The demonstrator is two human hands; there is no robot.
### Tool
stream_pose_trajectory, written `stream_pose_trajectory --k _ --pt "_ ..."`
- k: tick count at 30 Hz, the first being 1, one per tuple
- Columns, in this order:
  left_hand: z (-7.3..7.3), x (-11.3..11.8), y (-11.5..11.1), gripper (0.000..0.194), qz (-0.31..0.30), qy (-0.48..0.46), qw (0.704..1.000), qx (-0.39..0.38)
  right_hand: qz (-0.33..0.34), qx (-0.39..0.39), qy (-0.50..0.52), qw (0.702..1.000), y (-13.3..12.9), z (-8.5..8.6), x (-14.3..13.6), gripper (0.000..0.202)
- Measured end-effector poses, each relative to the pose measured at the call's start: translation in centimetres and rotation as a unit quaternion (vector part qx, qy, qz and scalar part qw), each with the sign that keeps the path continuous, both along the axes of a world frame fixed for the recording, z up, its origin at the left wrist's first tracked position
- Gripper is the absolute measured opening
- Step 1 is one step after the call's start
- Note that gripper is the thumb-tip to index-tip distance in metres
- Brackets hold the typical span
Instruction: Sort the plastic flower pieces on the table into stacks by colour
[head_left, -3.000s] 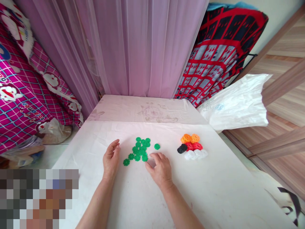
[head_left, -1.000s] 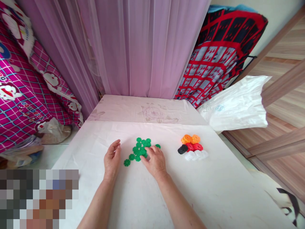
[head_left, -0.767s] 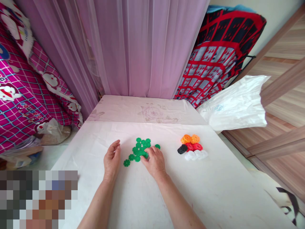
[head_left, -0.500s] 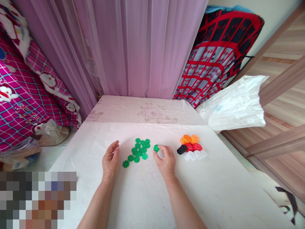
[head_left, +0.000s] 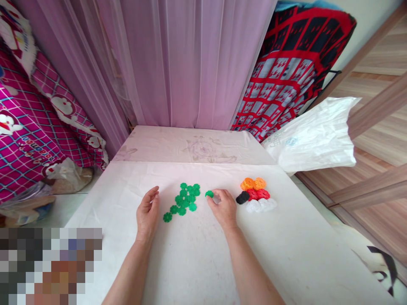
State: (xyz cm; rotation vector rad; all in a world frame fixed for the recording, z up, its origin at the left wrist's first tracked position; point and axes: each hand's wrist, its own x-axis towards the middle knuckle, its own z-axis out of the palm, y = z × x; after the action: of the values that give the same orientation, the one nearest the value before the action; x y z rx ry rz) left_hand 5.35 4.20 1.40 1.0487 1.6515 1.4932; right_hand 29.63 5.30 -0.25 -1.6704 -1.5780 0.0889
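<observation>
My right hand (head_left: 224, 207) pinches a round green notched plastic disc (head_left: 209, 194) between thumb and forefinger. To its left lie several green discs (head_left: 182, 200) in a loose cluster on the white-covered table (head_left: 190, 262). My left hand (head_left: 148, 214) rests on its edge left of that cluster, holding nothing, its fingers loosely bent and apart from the thumb. Right of my right hand are small piles of similar discs: orange (head_left: 249, 184), red (head_left: 258, 194), white (head_left: 261, 205) and a short black stack (head_left: 242, 198) tipped on its side.
A white plastic bag (head_left: 321, 135) stands at the table's right edge, before a wooden cabinet (head_left: 381, 127). Purple curtains (head_left: 178, 63) hang behind the table. A pink checked cloth (head_left: 57, 118) is on the left, a red and black patterned cloth (head_left: 282, 72) at the back right.
My right hand has shifted slightly right and up, and the green disc in it has tilted. My left hand keeps nearly the same place.
</observation>
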Motion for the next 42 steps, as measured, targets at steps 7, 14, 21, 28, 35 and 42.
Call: stream_pose_trajectory --k 7,14,21,28,35,42 --pt "0.2 0.1 -0.1 0.046 -0.001 -0.007 1.0 -0.002 0.0 -0.009 -0.016 1.0 -0.1 0.3 0.0 0.013" --pt "-0.1 -0.1 0.0 0.045 -0.005 -0.006 1.0 0.005 0.055 0.019 -0.03 0.998 -2.8 0.1 -1.8 0.009" --pt "-0.6 -0.1 0.2 0.043 -0.002 -0.012 1.0 0.014 0.08 -0.046 -0.114 0.989 -3.4 0.8 -4.3 0.022" --pt "-0.5 -0.1 0.3 0.042 -0.003 -0.013 1.0 0.018 0.095 -0.053 -0.111 0.988 -2.7 0.7 -4.9 0.015" --pt "-0.3 -0.1 0.2 0.044 0.0 -0.002 1.0 0.007 0.082 0.009 -0.059 0.995 -3.0 -0.1 -3.6 0.012" --pt "0.1 0.0 0.1 0.045 0.001 -0.001 1.0 -0.006 -0.023 0.048 -0.03 0.998 -0.4 -0.6 0.3 0.017"
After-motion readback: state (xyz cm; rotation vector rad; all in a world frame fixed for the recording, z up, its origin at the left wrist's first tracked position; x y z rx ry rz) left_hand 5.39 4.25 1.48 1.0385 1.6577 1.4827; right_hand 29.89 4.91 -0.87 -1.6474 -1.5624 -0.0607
